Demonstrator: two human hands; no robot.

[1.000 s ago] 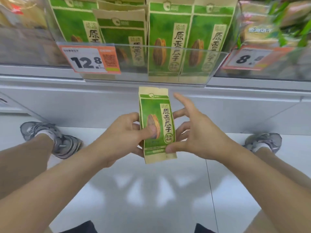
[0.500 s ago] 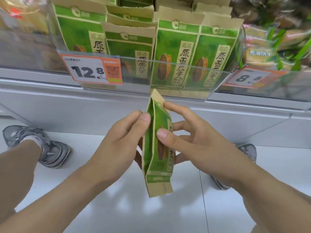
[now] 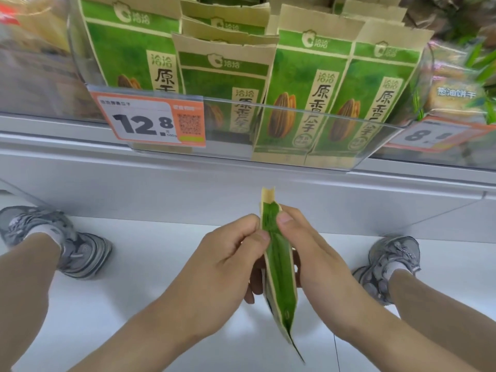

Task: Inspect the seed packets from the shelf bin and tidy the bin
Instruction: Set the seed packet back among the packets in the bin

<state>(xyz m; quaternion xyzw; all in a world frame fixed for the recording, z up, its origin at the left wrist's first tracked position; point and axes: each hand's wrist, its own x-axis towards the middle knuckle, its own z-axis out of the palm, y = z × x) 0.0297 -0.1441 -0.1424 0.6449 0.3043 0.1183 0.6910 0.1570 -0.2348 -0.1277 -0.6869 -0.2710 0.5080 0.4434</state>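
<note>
Packets first: I am counting one seed packet (image 3: 279, 267) edge-on below the clear bin (image 3: 241, 130) — four fronts showing upright inside it, more behind. Left hand (image 3: 225, 264) and right hand (image 3: 308, 253) are both pinching the packet. Price tag (image 3: 150, 122) is covering the bin's front-left.

bin front (image 3: 295, 130): clear wall blocks | bin top: open above wall | inside: packets (image 3: 303, 98) packed upright

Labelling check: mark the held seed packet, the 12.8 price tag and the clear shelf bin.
held seed packet (image 3: 279, 267), head view, green side gusset.
12.8 price tag (image 3: 139, 124), head view, on the digits.
clear shelf bin (image 3: 228, 146), head view, front wall.
</note>
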